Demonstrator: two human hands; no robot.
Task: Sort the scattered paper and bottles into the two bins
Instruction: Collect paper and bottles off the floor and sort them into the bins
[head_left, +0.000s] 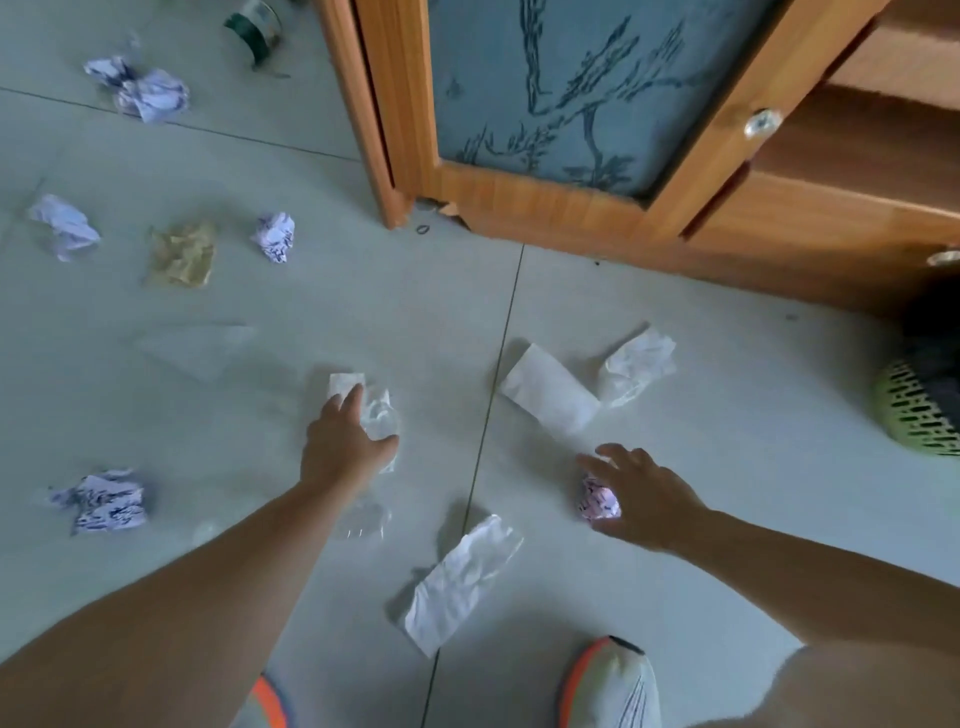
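Note:
My left hand (345, 441) reaches down to the tiled floor and curls over a crushed clear plastic bottle (379, 410) with a white label, fingers and thumb around it. My right hand (644, 499) cups a small crumpled printed paper ball (600, 503) between thumb and fingers, just above the floor. Flat white paper pieces lie at centre right (550, 397), beside that (636, 369) and near my feet (457, 582). Crumpled printed papers lie at the left (101, 501), (65, 226), (275, 236) and far left (140, 91). A dark-labelled bottle (257, 26) lies at the top.
A green perforated bin (917, 415) shows at the right edge. A wooden cabinet (545, 208) with a patterned panel fills the upper right. A crumpled brown paper (182, 254) lies at the left. My shoes (613, 686) are at the bottom.

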